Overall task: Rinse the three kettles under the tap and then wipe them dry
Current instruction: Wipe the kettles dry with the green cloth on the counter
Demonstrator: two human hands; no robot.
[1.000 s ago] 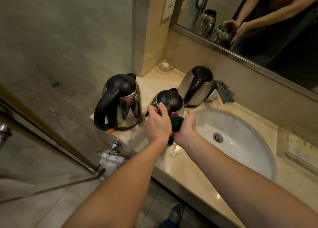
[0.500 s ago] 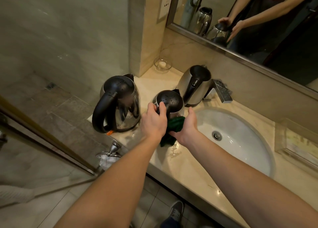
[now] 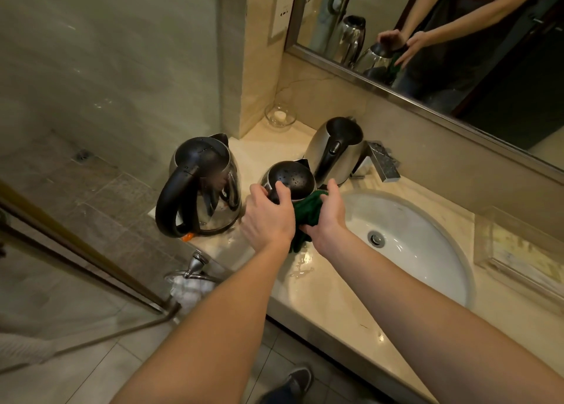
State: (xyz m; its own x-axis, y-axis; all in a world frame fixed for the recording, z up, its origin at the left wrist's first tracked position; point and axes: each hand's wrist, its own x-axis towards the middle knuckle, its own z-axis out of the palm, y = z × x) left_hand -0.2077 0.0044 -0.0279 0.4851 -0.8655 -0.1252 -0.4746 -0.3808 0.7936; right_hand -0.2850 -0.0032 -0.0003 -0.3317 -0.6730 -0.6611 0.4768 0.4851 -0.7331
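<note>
Three steel kettles with black lids stand on the marble counter left of the basin. The large kettle (image 3: 203, 187) is at the far left, the tall kettle (image 3: 335, 149) stands by the tap (image 3: 381, 161), and the small kettle (image 3: 293, 179) sits between them with water drops on its lid. My left hand (image 3: 268, 217) grips the small kettle's handle. My right hand (image 3: 328, 217) presses a dark green cloth (image 3: 308, 211) against that kettle's right side. The kettle's body is mostly hidden behind my hands.
The white oval basin (image 3: 427, 251) lies to the right, with a puddle on the counter (image 3: 320, 306) in front of it. A small glass dish (image 3: 280, 115) sits in the back corner, a clear tray (image 3: 518, 251) at far right. A mirror hangs above; a towel ring (image 3: 190, 274) below left.
My right hand with the green cloth has slid along the small kettle's side. My left hand has kept its hold on the handle. The other two kettles have not moved.
</note>
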